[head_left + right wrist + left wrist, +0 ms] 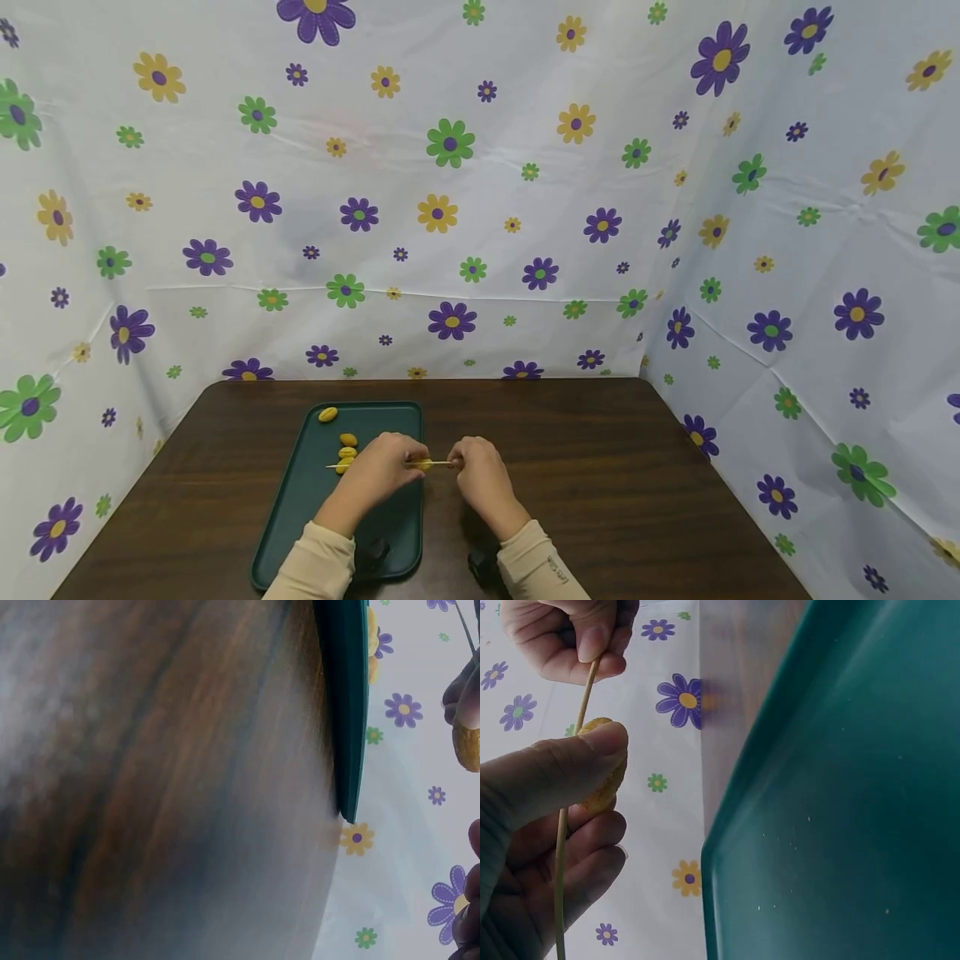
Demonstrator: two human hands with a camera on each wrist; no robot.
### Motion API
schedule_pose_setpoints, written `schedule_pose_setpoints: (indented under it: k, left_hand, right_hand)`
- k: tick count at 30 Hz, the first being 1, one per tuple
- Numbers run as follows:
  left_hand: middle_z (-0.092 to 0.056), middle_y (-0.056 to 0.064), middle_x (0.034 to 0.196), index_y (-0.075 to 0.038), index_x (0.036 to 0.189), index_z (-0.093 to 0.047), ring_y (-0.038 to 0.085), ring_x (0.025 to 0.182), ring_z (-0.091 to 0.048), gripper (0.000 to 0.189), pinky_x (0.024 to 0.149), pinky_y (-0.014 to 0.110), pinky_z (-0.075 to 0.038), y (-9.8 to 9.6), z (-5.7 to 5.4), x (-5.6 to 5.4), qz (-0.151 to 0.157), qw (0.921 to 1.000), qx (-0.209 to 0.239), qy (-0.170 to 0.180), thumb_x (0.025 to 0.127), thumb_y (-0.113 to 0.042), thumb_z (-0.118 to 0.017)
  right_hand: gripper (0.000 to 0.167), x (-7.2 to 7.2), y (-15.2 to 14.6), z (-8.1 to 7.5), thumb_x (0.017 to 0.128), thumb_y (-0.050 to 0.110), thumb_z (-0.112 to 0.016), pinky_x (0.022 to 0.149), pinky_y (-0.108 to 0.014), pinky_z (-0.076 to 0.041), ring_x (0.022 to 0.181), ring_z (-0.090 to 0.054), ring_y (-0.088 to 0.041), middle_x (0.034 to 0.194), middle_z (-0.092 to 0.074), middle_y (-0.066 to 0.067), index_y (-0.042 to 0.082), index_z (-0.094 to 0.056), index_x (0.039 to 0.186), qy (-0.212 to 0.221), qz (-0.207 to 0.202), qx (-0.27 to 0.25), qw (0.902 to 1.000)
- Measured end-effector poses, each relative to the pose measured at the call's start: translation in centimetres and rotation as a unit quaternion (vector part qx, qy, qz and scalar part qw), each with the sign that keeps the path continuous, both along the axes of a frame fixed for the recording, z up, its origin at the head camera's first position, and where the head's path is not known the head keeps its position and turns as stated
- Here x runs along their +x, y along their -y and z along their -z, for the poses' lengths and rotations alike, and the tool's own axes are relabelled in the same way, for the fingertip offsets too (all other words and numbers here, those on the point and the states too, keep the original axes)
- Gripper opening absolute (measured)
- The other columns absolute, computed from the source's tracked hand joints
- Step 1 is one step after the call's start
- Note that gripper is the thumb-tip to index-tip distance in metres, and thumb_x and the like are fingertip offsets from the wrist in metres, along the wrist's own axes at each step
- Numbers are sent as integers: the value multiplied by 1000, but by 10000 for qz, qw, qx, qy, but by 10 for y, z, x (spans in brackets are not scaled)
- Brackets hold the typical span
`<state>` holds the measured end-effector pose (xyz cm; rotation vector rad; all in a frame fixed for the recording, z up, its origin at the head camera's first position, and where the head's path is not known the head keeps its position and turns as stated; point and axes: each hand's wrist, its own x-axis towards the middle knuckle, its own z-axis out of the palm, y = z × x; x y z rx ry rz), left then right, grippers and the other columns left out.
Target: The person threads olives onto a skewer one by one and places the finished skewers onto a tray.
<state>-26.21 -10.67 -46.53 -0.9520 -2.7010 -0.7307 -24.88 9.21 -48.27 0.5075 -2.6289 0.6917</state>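
Observation:
My left hand [378, 472] pinches a yellow oval piece [612, 784] with a rough surface between thumb and fingers, above the tray's right edge. A thin wooden skewer [560, 892] runs past the thumb at this piece; the thumb hides whether it pierces it. On the right, my right hand [483, 482] grips the skewer near its other end with thumb and curled fingers. The skewer's left end sticks out over the tray. Several more yellow oval pieces [348, 439] lie in a short row on the tray, partly behind the left hand.
A dark green tray [300, 508] with a raised rim lies on the left half of the brown wooden table [600, 492]. One yellow oval piece [327, 414] sits apart near its far left corner. Flower-printed white cloth [480, 258] hangs behind and at both sides.

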Motion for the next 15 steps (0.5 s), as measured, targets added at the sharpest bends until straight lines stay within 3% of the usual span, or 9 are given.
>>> schedule_pose_setpoints:
  k: [9,15]
  left_hand:
    - [-69,-7,89,-18,97,-77,10,82,-65,22,72,31,-57,0,1,3,-247,9990,-191,-332,79,-14,-88]
    - [-71,-6,97,-17,104,-77,13,91,-67,29,77,34,-58,10,-1,5,-386,9965,-227,-710,78,-22,-89]
  right_hand:
    - [21,-2,-3,1,81,-10,-76,72,-32,-56,78,-63,-17,79,-66,3,10,-73,76,-173,-73,-167,9997]
    - [22,-5,-7,2,80,-12,-76,66,-28,-54,73,-62,-14,77,-66,2,9,-73,76,-217,-146,-394,9989]
